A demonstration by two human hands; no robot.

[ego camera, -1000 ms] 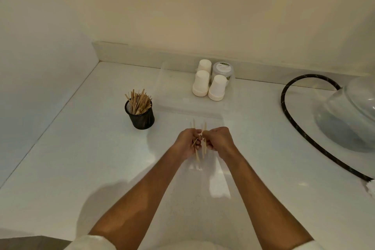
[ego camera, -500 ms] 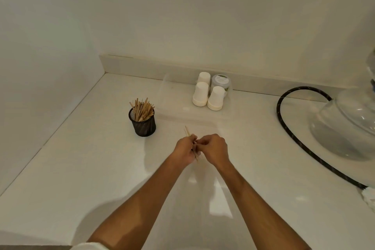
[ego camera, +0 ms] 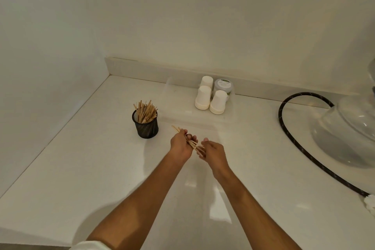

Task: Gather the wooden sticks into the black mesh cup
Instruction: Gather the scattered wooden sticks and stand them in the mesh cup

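The black mesh cup (ego camera: 146, 126) stands on the white counter (ego camera: 81, 168), holding many wooden sticks (ego camera: 145, 111) upright. To its right, my left hand (ego camera: 181, 145) grips a small bundle of wooden sticks (ego camera: 188, 140) that slants from upper left to lower right. The bundle's far tips point toward the cup. My right hand (ego camera: 212, 152) is just right of the bundle with loosely curled fingers touching its lower end. Both hands hover low above the counter.
Three upside-down white paper cups (ego camera: 210, 97) and a lidded jar (ego camera: 223, 86) sit by the back wall inside a clear tray (ego camera: 203, 119). A black hose (ego camera: 288, 134) curves at the right beside a large glass bowl (ego camera: 349, 128). Walls close the left and back.
The bundle has tilted from upright to slanted toward the cup. My left hand has taken it over and the right hand has loosened and drawn slightly apart. The view has lifted.
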